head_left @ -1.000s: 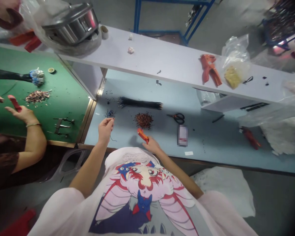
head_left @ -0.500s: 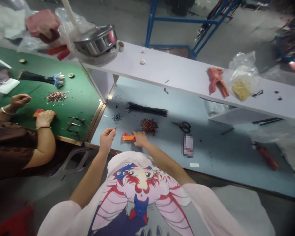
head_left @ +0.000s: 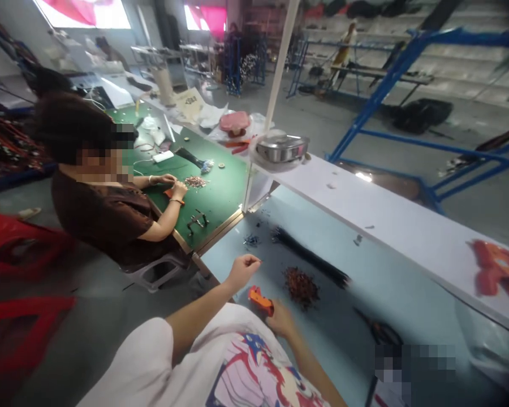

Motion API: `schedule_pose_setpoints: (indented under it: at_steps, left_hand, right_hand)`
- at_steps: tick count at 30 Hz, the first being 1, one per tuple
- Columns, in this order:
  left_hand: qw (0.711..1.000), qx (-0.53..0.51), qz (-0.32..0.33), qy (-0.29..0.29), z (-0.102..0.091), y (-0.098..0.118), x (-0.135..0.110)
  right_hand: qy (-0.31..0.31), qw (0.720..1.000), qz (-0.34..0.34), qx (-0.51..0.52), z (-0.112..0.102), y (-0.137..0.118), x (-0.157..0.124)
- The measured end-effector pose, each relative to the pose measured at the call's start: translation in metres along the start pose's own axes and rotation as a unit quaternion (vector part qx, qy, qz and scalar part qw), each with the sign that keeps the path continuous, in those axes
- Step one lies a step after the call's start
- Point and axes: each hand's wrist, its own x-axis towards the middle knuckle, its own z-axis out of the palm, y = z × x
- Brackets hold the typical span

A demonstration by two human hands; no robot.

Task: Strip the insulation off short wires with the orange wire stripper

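Our hands are apart: our left hand (head_left: 241,273) pinches a tiny piece (head_left: 261,261) (too small for us to identify), while our right hand (head_left: 280,320) grips an orange plier-like hand tool (head_left: 261,301) — nose toward 10 o'clock. At 1 o'clock from our right hand lies a heap of copper-coloured bits (head_left: 301,288) — a black wire bundle (head_left: 309,255) just beyond it, scissors (head_left: 382,332) at its 4 o'clock, on our pale blue tabletop (head_left: 335,345).

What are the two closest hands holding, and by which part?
The right hand holds an orange-and-red plastic tool by its handle end. The left hand is pinched shut; anything inside is too small to tell.
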Motion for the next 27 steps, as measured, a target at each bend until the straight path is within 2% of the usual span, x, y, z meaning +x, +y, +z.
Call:
schedule_pose_setpoints:
  at_steps: [3, 5, 7, 10, 13, 15, 17, 19, 21, 23, 27]
  left_hand:
    - [1.0, -0.011, 0.004, 0.003, -0.007, 0.003, -0.008]
    - [1.0, -0.017, -0.002, 0.005, -0.015, 0.004, -0.012]
    - [1.0, -0.02, -0.017, -0.003, -0.022, 0.003, -0.014]
    - [0.998, -0.018, -0.04, -0.04, -0.026, 0.004, -0.017]
    - [0.995, 0.011, -0.037, -0.097, -0.019, 0.01, -0.024]
    - [0.988, 0.064, 0.003, -0.138, -0.012, 0.015, -0.033]
    - [0.974, 0.121, 0.074, -0.174, -0.003, 0.02, -0.041]
    - [0.952, 0.165, 0.156, -0.207, 0.004, 0.024, -0.047]
    - [0.921, 0.197, 0.24, -0.236, 0.01, 0.028, -0.05]
    - [0.888, 0.218, 0.315, -0.253, 0.013, 0.03, -0.051]
    - [0.846, 0.229, 0.406, -0.258, 0.014, 0.029, -0.052]
  right_hand:
    - [0.123, 0.986, 0.053, -0.095, -0.025, -0.005, 0.004]
    - [0.149, 0.983, 0.06, -0.087, -0.042, -0.005, 0.0]
    - [0.165, 0.982, 0.066, -0.061, -0.049, -0.004, -0.011]
    - [0.166, 0.983, 0.07, 0.021, -0.039, -0.007, -0.035]
    - [0.171, 0.974, 0.063, 0.135, -0.021, -0.026, -0.059]
    - [0.178, 0.944, 0.013, 0.276, -0.014, -0.048, -0.072]
    - [0.218, 0.879, -0.064, 0.418, -0.011, -0.074, -0.082]
    - [0.269, 0.839, -0.105, 0.462, -0.013, -0.098, -0.089]
    - [0.327, 0.826, -0.119, 0.443, -0.016, -0.117, -0.094]
    - [0.381, 0.826, -0.116, 0.4, -0.018, -0.13, -0.096]
    - [0.443, 0.825, -0.114, 0.332, -0.017, -0.14, -0.1]
